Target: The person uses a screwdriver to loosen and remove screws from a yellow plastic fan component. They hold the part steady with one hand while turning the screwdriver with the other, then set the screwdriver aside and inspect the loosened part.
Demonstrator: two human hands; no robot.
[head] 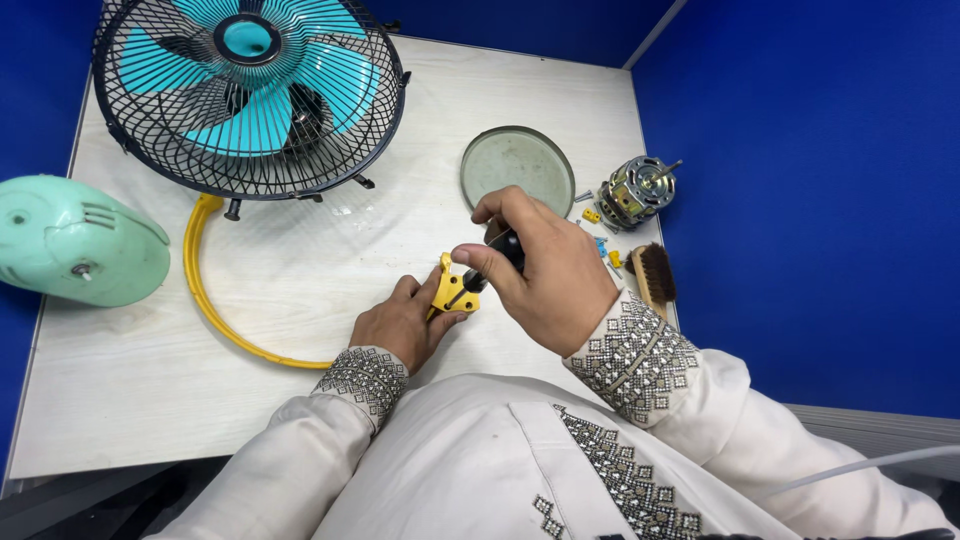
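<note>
The left hand (400, 322) steadies a yellow bracket (452, 290) on the surface (300, 270) while the right hand (540, 265) is closed on a screwdriver (492, 260) set into it, the motor (636, 190) and teal housing (75, 240) lying apart, unassembled

caged fan (250, 95), mint housing (75, 240), round lid (517, 168), motor (636, 190), brush (655, 275)

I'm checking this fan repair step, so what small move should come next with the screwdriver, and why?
Probably turn the black-handled screwdriver in place. The right hand holds it with its tip down on the small yellow plastic bracket, which the left hand pins to the pale wooden table.
</note>
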